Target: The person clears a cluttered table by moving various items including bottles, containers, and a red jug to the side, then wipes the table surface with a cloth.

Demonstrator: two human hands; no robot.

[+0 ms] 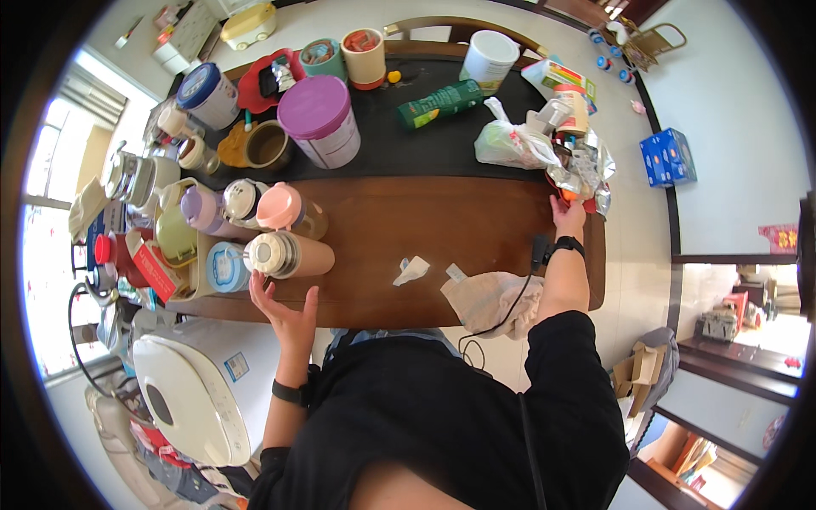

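My left hand [285, 312] is raised at the table's near edge, fingers apart, just below a beige thermos [299, 254] with a steel-ringed lid; it holds nothing that I can see. A light blue round container [227, 266] stands left of the thermos. At the right end of the table, my right hand [566, 215] reaches to a red tray [590, 205] heaped with foil packets [583, 167] and an orange item. Its fingertips are partly hidden at the pile, so a grip cannot be made out. A knotted plastic bag [515, 145] lies beside the pile.
A beige cloth [494, 299], a black cable and a crumpled tissue [412, 270] lie on the brown table [389, 223]. Farther back are a purple-lidded tub [319, 121], a green bottle [441, 105] and a white canister [489, 62]. Several cups and bottles crowd the left; a white appliance [191, 389] stands below.
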